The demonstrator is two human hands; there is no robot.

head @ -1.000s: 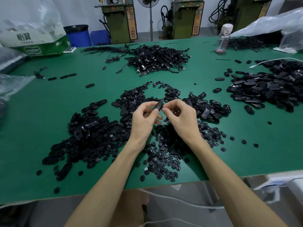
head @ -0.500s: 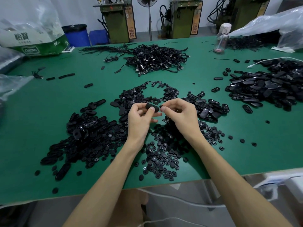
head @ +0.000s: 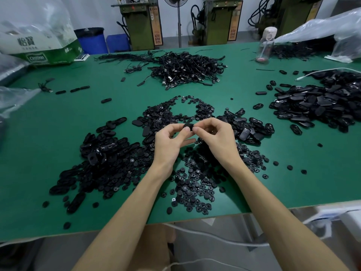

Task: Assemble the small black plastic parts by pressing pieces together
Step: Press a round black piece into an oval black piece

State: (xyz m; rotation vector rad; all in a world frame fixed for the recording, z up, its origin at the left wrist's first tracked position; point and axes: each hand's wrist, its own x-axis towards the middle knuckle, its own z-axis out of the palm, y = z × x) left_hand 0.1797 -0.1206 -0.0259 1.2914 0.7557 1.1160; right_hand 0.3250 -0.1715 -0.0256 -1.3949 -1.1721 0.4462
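A small black oval plastic part is held above the green table, pinched from both sides. My left hand grips its left end between thumb and forefinger. My right hand pinches its right end with curled fingers. Under my hands lies a spread of small round black pieces. A heap of oval black shells sits to the left, and a smaller cluster of ovals lies just right of my right hand.
A large pile of flat black covers fills the right side. A tangle of black cables lies at the back centre. A clear bottle, plastic bags and a carton stand along the far edge.
The held part has turned from tilted upright to lying level between my fingertips. Both hands stay close together at the same spot.
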